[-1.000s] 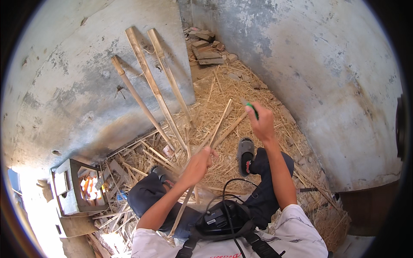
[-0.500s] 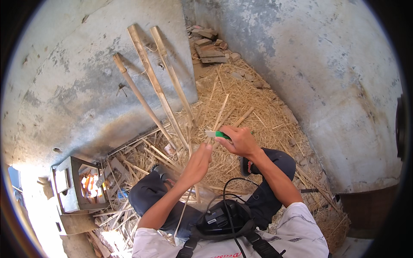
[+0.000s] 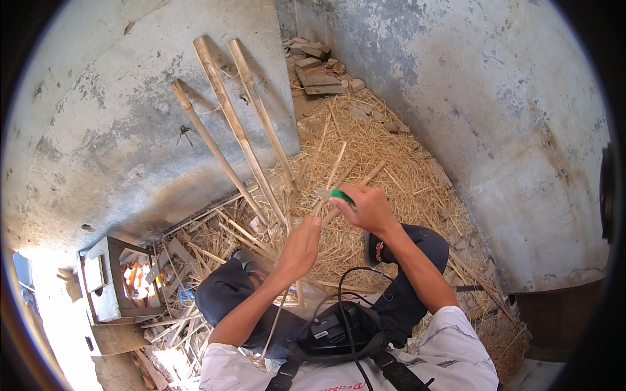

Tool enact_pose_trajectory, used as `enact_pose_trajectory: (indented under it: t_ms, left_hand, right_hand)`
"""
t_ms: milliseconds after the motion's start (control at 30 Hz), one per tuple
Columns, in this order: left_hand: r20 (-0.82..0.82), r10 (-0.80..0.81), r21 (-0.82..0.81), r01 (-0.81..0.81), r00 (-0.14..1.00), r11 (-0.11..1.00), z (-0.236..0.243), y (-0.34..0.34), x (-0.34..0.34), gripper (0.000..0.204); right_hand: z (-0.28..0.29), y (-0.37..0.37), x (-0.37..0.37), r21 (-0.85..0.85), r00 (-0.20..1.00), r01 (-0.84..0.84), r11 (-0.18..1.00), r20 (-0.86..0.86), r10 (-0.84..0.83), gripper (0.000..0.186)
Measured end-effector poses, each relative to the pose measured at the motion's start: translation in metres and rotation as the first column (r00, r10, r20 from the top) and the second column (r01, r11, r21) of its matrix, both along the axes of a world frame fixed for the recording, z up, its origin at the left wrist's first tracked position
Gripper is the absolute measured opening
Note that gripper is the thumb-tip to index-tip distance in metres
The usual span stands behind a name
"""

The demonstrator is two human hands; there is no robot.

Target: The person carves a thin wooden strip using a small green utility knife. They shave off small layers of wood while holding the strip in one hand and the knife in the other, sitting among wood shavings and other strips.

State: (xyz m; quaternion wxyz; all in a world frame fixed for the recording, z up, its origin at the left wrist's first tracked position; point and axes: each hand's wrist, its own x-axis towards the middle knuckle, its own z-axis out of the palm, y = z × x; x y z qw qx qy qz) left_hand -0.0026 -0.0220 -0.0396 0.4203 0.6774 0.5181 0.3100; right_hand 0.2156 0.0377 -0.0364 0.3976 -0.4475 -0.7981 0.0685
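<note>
My left hand [image 3: 300, 251] is closed around a thin bamboo strip [image 3: 317, 208], whose upper end shows just past my fingertips. A narrow length below that hand, slanting toward my lap, looks like the same strip. In my right hand [image 3: 368, 210] is a green-handled knife [image 3: 342, 195], its short pale blade [image 3: 323, 193] pointing left. The blade sits just above the strip's upper end; whether they touch I cannot tell. Beyond both hands, a loose bamboo strip [image 3: 337, 164] and a thicker bamboo piece [image 3: 373, 173] rest on the shavings.
Bamboo poles [image 3: 229, 120] lean against the left wall. Straw-like shavings [image 3: 411, 176] cover the floor around my feet. A boxy metal frame [image 3: 104, 274] with bright orange inside stands at left. Broken bricks [image 3: 319, 81] lie in the far corner. A black cable [image 3: 340, 293] loops over my lap.
My right hand has shifted slightly up and away from me, and the knife blade has lifted and turned with it. My left hand has barely moved.
</note>
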Motion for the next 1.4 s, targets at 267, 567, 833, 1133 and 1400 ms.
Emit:
enact_pose_trajectory:
  t_ms: [267, 567, 833, 1133, 1400]
  left_hand:
    - [-0.011, -0.014, -0.015, 0.014, 1.0, 1.0, 0.008, -0.004, 0.003, 0.036]
    - [0.01, -0.023, -0.007, 0.023, 1.0, 1.0, 0.009, 0.002, 0.002, 0.039]
    - [-0.025, -0.02, -0.022, 0.019, 0.999, 1.0, 0.014, 0.003, 0.003, 0.04]
    - [-0.031, -0.009, 0.018, 0.009, 0.999, 1.0, 0.007, 0.007, 0.002, 0.04]
    - [-0.032, -0.014, -0.035, 0.013, 0.999, 0.999, 0.013, 0.007, 0.001, 0.042]
  right_hand:
    - [0.007, 0.015, 0.019, -0.059, 0.995, 0.097, 0.994, -0.017, -0.098, 0.029]
    - [0.009, 0.02, 0.023, -0.036, 0.99, 0.138, 0.99, 0.006, -0.138, 0.034]
    - [0.013, 0.021, 0.021, -0.03, 0.986, 0.166, 0.986, 0.005, -0.166, 0.035]
    - [0.014, 0.025, 0.02, -0.052, 0.979, 0.203, 0.978, 0.018, -0.203, 0.035]
    - [0.015, 0.025, 0.019, -0.074, 0.979, 0.205, 0.976, 0.021, -0.203, 0.035]
